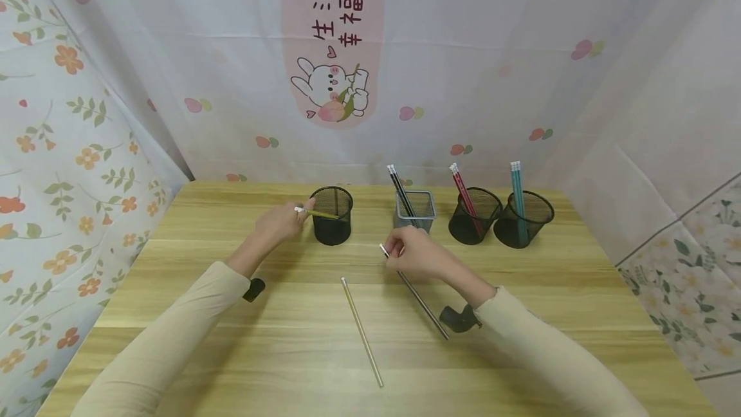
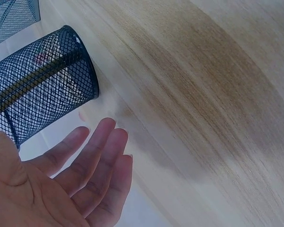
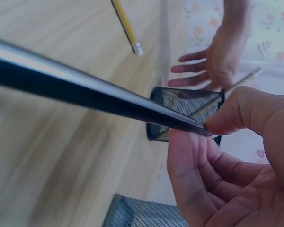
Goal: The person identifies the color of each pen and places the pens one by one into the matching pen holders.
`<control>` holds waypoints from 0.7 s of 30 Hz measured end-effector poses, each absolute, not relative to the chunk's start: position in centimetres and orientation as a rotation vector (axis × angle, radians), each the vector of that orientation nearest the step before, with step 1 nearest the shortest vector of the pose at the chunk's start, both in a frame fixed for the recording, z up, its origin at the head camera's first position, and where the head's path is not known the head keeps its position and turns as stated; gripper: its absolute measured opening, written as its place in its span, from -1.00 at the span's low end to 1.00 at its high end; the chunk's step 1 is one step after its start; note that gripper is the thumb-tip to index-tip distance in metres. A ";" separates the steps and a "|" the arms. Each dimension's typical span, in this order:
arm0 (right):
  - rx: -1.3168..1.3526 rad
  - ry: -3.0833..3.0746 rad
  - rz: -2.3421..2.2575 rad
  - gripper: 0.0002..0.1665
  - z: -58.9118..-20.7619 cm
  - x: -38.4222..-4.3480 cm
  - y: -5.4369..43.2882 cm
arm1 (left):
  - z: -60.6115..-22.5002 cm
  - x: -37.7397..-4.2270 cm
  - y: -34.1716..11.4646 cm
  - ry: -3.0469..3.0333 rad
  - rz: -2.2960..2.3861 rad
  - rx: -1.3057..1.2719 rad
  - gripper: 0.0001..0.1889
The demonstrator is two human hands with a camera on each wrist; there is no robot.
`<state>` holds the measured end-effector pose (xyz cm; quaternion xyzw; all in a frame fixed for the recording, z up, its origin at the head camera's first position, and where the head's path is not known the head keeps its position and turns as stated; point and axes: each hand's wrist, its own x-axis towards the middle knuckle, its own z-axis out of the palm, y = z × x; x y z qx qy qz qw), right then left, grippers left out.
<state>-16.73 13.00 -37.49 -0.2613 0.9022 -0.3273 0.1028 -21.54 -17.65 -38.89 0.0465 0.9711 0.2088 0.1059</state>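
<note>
In the head view, my left hand (image 1: 279,221) is beside a round black mesh pen cup (image 1: 332,234). A yellow pencil (image 1: 325,215) leans in that cup, its white eraser end sticking out over the hand. The left wrist view shows the left fingers (image 2: 97,165) loosely extended, holding nothing, near the mesh cup. My right hand (image 1: 418,253) pinches a black pencil (image 1: 421,301) between thumb and fingertips near its eraser end. Its shaft slants down toward the table's front right. Another yellow pencil (image 1: 363,333) lies on the wooden table between the two forearms.
Behind the right hand stands a grey square mesh cup (image 1: 424,196) with black pencils (image 1: 399,186). To its right, one round black cup (image 1: 463,230) holds red pencils (image 1: 463,188), and another (image 1: 509,237) holds teal pencils (image 1: 517,188). A patterned curtain (image 1: 231,114) hangs behind the table.
</note>
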 end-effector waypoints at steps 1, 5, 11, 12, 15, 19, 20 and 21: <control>-0.782 2.661 -0.986 -0.88 -37.4 -16.8 13.2 | -38.9 -21.5 -17.7 2.858 0.612 0.135 -0.17; -0.822 2.626 -1.113 -0.88 -36.7 -17.1 14.0 | -38.8 -21.5 -17.7 2.849 0.606 0.122 -0.12; -0.813 2.598 -1.238 -0.86 -35.3 -17.3 15.1 | -38.6 -21.4 -17.6 2.853 0.615 0.123 -0.15; -0.810 2.611 -1.245 -0.85 -35.1 -17.3 15.3 | -38.6 -21.4 -17.6 2.856 0.612 0.128 -0.15; -0.819 2.653 -1.288 -0.83 -34.4 -17.3 15.8 | -38.6 -21.4 -17.7 2.853 0.610 0.127 -0.12; -0.864 2.701 -1.380 -0.83 -33.6 -17.5 16.3 | -38.7 -21.3 -17.6 2.855 0.612 0.132 -0.11; -0.872 2.703 -1.408 -0.83 -33.4 -17.5 16.4 | -38.8 -21.3 -17.6 2.856 0.615 0.132 -0.12; -0.881 2.707 -1.433 -0.83 -33.3 -17.5 16.6 | -38.8 -21.3 -17.6 2.859 0.616 0.136 -0.13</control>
